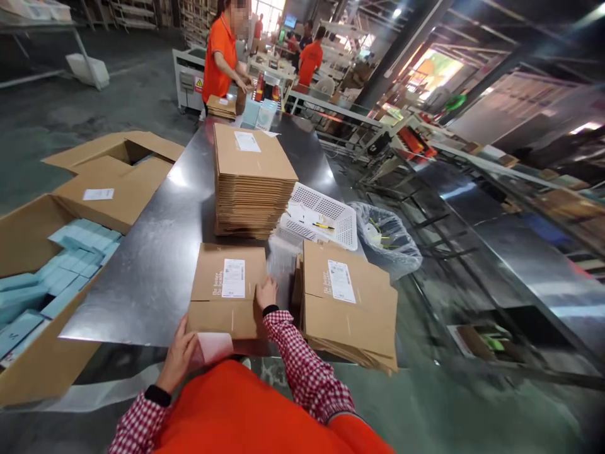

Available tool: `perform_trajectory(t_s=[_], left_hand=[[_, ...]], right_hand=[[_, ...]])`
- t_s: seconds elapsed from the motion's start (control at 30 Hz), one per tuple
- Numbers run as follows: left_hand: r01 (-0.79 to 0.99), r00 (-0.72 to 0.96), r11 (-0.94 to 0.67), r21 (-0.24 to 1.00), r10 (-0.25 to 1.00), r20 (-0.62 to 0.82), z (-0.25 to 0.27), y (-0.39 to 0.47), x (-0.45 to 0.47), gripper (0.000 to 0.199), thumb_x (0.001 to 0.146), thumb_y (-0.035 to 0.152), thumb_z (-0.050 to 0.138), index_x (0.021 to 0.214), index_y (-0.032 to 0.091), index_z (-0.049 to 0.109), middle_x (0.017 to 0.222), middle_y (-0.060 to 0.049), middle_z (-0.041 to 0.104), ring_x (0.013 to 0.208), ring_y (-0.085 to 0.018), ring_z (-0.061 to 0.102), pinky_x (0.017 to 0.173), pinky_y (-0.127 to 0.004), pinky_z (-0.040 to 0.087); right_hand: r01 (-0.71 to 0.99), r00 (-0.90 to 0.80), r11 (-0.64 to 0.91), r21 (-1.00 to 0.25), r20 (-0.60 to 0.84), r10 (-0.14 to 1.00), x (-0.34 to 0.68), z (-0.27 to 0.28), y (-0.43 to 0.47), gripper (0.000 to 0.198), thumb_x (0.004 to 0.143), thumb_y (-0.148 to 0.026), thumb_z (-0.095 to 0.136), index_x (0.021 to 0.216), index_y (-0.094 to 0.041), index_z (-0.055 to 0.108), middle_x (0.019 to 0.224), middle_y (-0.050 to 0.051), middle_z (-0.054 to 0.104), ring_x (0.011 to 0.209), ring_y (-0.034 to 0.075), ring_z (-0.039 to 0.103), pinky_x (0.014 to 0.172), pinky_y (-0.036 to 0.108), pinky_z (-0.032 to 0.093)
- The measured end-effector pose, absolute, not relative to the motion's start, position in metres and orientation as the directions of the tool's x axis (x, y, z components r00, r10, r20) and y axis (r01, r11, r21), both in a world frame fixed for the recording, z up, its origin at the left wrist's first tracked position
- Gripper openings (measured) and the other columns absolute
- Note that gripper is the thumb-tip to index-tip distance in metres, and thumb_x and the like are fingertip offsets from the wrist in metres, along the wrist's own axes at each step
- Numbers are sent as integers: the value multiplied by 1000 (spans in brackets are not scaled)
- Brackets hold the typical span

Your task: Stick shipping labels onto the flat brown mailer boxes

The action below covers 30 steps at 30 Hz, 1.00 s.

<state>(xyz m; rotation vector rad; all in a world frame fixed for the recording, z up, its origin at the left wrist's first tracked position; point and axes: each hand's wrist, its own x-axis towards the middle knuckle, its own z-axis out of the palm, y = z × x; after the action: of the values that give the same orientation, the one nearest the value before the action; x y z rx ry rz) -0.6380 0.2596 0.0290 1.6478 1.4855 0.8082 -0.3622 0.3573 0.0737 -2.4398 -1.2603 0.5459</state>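
Note:
A flattened cardboard box (246, 318) with a white shipping label (234, 278) and printed lettering lies on the metal table in front of me. My left hand (178, 354) is closed at its lower left corner, the fingertips partly hidden. Beside that hand, a pale paper sheet (215, 347) hangs at the table's near edge. My right hand (267, 294) curls its fingers round the right edge of the same box. Just to the right sits a pile of labelled flattened boxes (352, 321). A taller stack of flattened boxes (253, 202) stands beyond.
A white perforated basket (347, 221) holds papers and a yellow pen. Next to it is a bin lined with clear plastic (397, 252). At left, an open carton (28, 372) contains light-blue boxes (66, 268). A co-worker (221, 53) stands at the far end of the metal table (142, 271).

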Motion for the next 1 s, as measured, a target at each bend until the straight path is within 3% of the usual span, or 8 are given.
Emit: perform_trajectory(t_s=[0.17,0.3,0.57,0.63,0.7,0.77,0.9,1.0], left_hand=[[514,25,9,858,999,-25,55,260,-644,54,86,58,34,88,15,67,149,-14,33,134,-34,36,108,-52,32],[493,139,-139,859,987,80,123,253,-640,41,88,49,40,99,21,67,133,-8,55,122,-24,52,103,-39,43],[554,210,-474,685,875,436,253,237,-623,28,91,32,44,88,19,69,90,-5,73,82,-15,68,73,-20,52],[571,213,-495,655,860,464,268,237,-619,29,91,33,44,86,19,68,87,-4,73,79,-14,67,69,-18,51],[598,191,-478,643,865,465,275,241,-618,30,92,35,43,86,19,68,85,-3,72,76,-14,67,66,-19,50],[646,142,-425,634,883,447,274,251,-622,33,92,37,41,90,18,68,90,-5,72,77,-15,67,67,-20,50],[771,25,-303,561,894,448,247,270,-640,45,92,47,38,117,17,59,127,-12,58,117,-26,55,93,-36,47],[730,140,-384,566,894,427,214,266,-640,51,86,53,48,126,21,51,137,-11,49,129,-28,43,108,-47,33]], right_hand=[[665,405,-378,-645,-114,907,-369,104,342,53,79,-21,48,131,-11,46,122,17,57,112,28,54,97,39,42],[533,424,-149,-833,111,899,-282,155,313,59,81,-30,45,137,-12,38,133,14,50,119,24,50,101,39,40],[546,637,-351,-761,106,764,-131,234,258,66,73,-46,62,126,-10,50,135,23,46,128,34,40,105,54,31],[563,429,-106,-820,180,885,-191,229,256,73,70,-55,64,128,-13,48,140,20,41,131,31,37,108,49,30],[326,-133,196,-925,160,978,-275,213,255,77,68,-60,66,131,-20,47,139,13,45,127,26,44,107,43,35],[130,-554,197,-972,94,827,-355,192,255,65,65,-55,72,119,-21,58,123,9,60,111,23,56,100,38,42],[2,-506,47,-999,39,862,-434,161,260,35,80,-48,59,93,-17,70,95,5,70,90,19,63,84,33,49],[80,-423,61,-995,22,906,-434,152,264,27,80,-40,62,91,-19,72,95,4,70,90,20,62,83,32,48]])
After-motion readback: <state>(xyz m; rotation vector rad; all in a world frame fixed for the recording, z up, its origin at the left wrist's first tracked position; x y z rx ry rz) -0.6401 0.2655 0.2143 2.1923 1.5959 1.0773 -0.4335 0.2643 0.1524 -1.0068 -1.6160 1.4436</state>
